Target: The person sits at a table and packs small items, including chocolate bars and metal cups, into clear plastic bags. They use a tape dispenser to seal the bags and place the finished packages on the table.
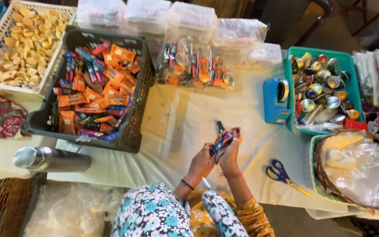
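Foil-wrapped, light and crinkly, the small packet (pixel 221 142) is pinched between left hand (pixel 202 161) and right hand (pixel 229 154), best gripped at its ends.

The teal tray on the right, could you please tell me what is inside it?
The teal tray holds a heap of small shiny metal cups and bowls. Whatever lies beneath the heap, and the tray's floor, is covered.

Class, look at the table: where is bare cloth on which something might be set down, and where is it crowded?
Bare cloth lies between the dark crate and the blue tape dispenser, just beyond the left hand and right hand holding small packets. A smaller patch sits beside the scissors. The back row of plastic bags and the teal tray are crowded.
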